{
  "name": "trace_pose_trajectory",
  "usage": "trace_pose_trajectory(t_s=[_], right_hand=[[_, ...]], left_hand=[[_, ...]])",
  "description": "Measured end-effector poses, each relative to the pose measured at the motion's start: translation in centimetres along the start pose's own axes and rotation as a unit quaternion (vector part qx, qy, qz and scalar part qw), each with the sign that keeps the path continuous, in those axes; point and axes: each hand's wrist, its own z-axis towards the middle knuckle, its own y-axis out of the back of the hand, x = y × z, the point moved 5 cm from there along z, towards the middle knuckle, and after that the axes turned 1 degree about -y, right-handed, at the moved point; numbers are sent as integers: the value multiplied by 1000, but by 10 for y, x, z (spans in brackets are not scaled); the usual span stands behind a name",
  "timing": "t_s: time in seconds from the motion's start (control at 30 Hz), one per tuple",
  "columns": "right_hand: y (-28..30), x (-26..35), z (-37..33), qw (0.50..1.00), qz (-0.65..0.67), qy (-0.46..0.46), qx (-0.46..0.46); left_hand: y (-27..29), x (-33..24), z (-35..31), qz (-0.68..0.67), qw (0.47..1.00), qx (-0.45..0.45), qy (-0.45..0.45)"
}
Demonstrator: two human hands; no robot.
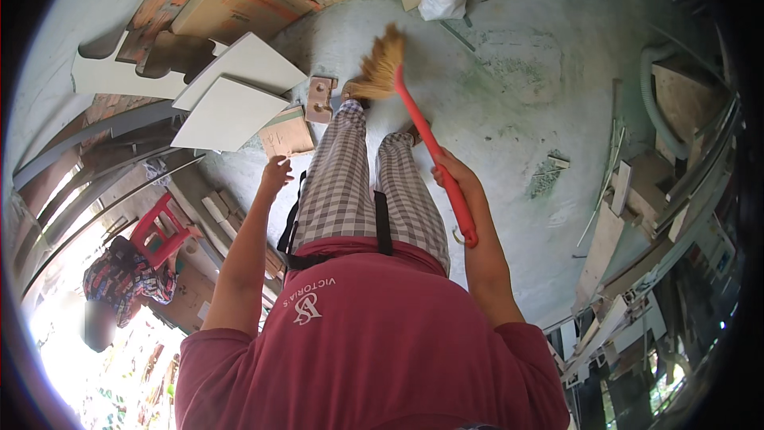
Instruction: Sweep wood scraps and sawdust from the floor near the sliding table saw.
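Broom point(415, 110), probably light, far bristles point(382, 62) flexible — best held by its stiff handle point(430, 142), right hand point(453, 170) wrapped round it; left hand point(276, 174) half-open, empty.

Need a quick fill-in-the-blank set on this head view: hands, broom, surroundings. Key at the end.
1. The right hand grips the red ____ of the straw-bristled broom.
2. The left hand holds ____.
3. The reddish-brown brick with holes lies on the ____ side of the grey-and-white checked trousers.
4. The crumpled white plastic bag shows one ____ part at its top.

Missing words: handle; nothing; left; blue.
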Motion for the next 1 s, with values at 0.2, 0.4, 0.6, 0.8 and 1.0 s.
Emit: trace_pose_trajectory(t_s=[0.2,0.4,0.6,0.8,1.0], right_hand=[[157,-52,-86,984,79,-4,-159],[204,-64,-180,960,115,-5,-257],[121,-45,-216,982,-37,9,-184],[26,-3,-120,994,-109,19,-12],[-31,41,12,978,-183,16,101]], left_hand=[[-61,2,-4,18,1000,20,-14],[-100,-7,1,-9,998,30,-55],[-121,28,-2,-16,999,34,4],[-133,37,-12,-32,999,21,-14],[-118,29,-29,-62,998,13,1]])
